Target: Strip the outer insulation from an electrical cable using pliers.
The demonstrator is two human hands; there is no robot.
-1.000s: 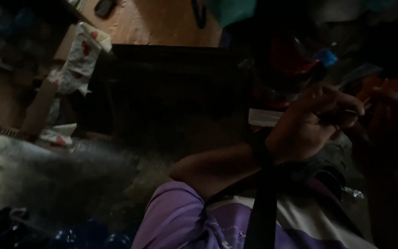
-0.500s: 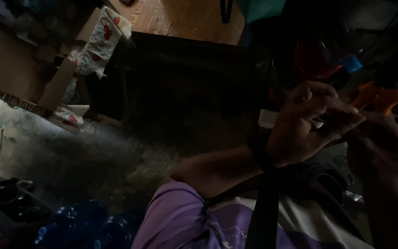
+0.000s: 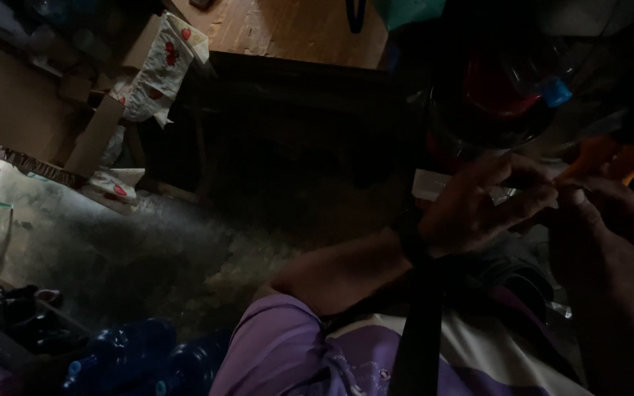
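Orange plastic is showing at the right edge of the view, where an orange-handled tool is sitting just above and between your two hands; it is too dark to tell what kind of tool it is. Your left hand is curling in from the left with thumb and forefinger pinched narrow near its tip, and your right hand is closing around from below, fingers bent in toward the same spot. Whether either hand is truly gripping the tool, or something small beside it, I cannot tell.

Judging by its look, it is light and stiff, with a smooth handle that may be slippery, so you are best taking hold on the thick orange part and not the thin end. Its long axis seems to be running roughly left to right, tilting up toward the right, with the orange end pointing away from your left hand.

A small pale label or card is lying just beyond your left wrist, which is wearing a dark band. Above the hands a dark round thing with a red inside and a blue cap are sitting. A purple sleeve is filling the lower middle. Farther left, cardboard boxes, a patterned cloth and blue bottles are resting on the floor.
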